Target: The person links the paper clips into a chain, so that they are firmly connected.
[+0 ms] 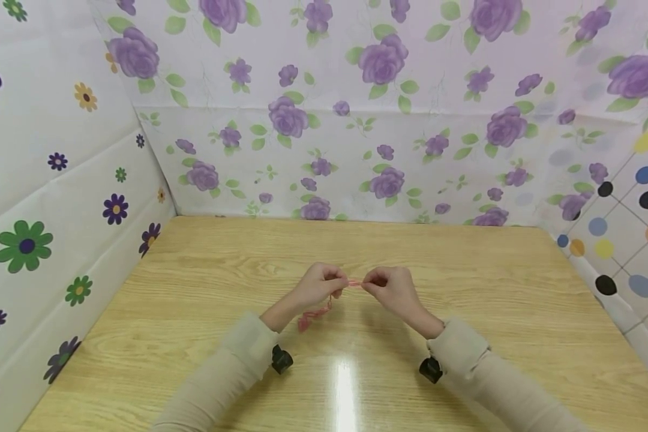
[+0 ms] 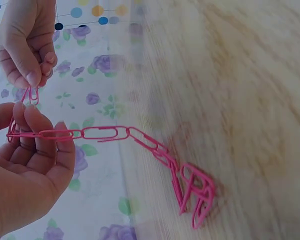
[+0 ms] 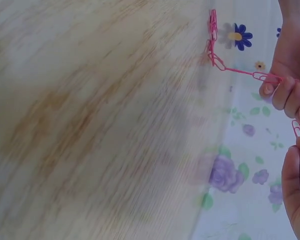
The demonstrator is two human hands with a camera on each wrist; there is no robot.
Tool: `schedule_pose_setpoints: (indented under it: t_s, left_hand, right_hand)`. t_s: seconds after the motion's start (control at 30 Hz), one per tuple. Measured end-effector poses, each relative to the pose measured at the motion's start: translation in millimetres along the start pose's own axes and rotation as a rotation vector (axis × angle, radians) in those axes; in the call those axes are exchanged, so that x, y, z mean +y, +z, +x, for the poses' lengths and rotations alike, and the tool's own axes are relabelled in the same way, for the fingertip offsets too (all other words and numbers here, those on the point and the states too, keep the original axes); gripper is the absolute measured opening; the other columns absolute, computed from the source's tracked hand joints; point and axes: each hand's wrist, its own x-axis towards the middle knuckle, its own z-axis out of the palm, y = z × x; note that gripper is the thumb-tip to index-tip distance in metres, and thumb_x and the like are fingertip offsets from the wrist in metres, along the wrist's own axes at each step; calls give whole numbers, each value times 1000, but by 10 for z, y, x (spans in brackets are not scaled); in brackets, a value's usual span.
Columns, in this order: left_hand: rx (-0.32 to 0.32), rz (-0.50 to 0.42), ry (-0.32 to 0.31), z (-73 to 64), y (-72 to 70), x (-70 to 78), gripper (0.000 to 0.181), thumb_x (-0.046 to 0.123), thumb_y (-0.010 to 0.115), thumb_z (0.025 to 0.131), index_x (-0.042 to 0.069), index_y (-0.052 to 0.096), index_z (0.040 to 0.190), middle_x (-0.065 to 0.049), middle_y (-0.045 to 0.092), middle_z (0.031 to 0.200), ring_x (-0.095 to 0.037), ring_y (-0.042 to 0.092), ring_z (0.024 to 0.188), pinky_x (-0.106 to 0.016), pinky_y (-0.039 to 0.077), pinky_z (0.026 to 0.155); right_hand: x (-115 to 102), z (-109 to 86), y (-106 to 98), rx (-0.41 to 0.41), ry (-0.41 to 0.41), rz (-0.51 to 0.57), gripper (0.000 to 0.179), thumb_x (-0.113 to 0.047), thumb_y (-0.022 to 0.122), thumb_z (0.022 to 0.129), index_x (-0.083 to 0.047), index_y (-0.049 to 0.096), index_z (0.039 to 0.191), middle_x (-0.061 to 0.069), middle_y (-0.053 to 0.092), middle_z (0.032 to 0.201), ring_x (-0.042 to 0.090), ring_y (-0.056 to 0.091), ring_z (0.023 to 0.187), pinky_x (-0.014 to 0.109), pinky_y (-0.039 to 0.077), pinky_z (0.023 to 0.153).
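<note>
Above the wooden table, my left hand (image 1: 318,285) pinches a chain of linked pink paper clips (image 2: 102,132) near one end. Its loose part hangs over the left fingers and runs down to a bunched heap of clips (image 2: 197,192), seen in the left wrist view. Facing it, my right hand (image 1: 393,291) pinches a pink paper clip (image 2: 34,95) between thumb and forefinger. That clip spans the short gap between the two hands. In the right wrist view the right hand shows only partly at the right edge, and the fingertips hide part of the clip.
The wooden table (image 1: 237,258) reaches back to a wall cloth with purple roses (image 1: 286,117). A flower-patterned cloth (image 1: 27,246) stands on the left, a dotted cloth (image 1: 621,252) on the right. Each wrist wears a small black camera (image 1: 282,360) below the sleeve cuff.
</note>
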Motion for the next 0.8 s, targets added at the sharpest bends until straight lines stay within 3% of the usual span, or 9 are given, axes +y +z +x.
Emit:
schedule_pose_setpoints:
  t_s: [0.17, 0.33, 0.43, 0.6, 0.7, 0.8]
  left_hand:
    - [50, 10, 7, -3, 49, 17, 16, 2, 52, 90, -6, 60, 79, -4, 51, 59, -23, 50, 55, -40, 46, 55]
    - [90, 45, 1, -6, 67, 19, 16, 2, 52, 89, -4, 60, 77, -1, 50, 57, -26, 48, 54, -27, 40, 47]
    - [118, 83, 8, -27, 56, 25, 15, 3, 53, 89, -3, 62, 78, 0, 50, 57, -21, 47, 52, -21, 36, 45]
    - [97, 109, 21, -139, 21, 229, 14, -1, 52, 88, -7, 62, 81, -10, 53, 60, -8, 44, 51, -19, 35, 47]
    - [58, 107, 12, -177, 23, 324, 13, -3, 51, 87, -10, 62, 87, -19, 55, 63, -11, 45, 51, -19, 35, 47]
    - [14, 101, -4, -180, 26, 323, 19, -3, 51, 87, -10, 61, 101, -19, 56, 66, -25, 50, 53, -21, 37, 46]
  right_hand:
    - [-6, -13, 8, 21, -28, -5, 5, 0, 71, 76, -4, 68, 74, 3, 65, 67, 8, 57, 55, 21, 47, 51]
    - [9, -28, 3, 34, -45, -1, 4, -2, 70, 77, -2, 68, 74, 4, 65, 69, 9, 58, 56, 21, 47, 52]
    - [18, -42, -16, 52, -53, 14, 4, -2, 70, 78, -2, 68, 75, 5, 66, 70, 11, 59, 57, 22, 48, 53]
    - [34, -50, -63, 64, -58, 41, 4, -2, 69, 79, -3, 68, 75, 5, 66, 72, 10, 59, 58, 23, 48, 53]
    - [34, -45, -80, 62, -71, 50, 5, -1, 69, 78, -4, 68, 75, 4, 66, 71, 8, 58, 57, 23, 48, 52]
    - [22, -38, -94, 58, -79, 57, 6, 0, 70, 77, -4, 68, 74, 4, 66, 70, 7, 58, 56, 23, 48, 51]
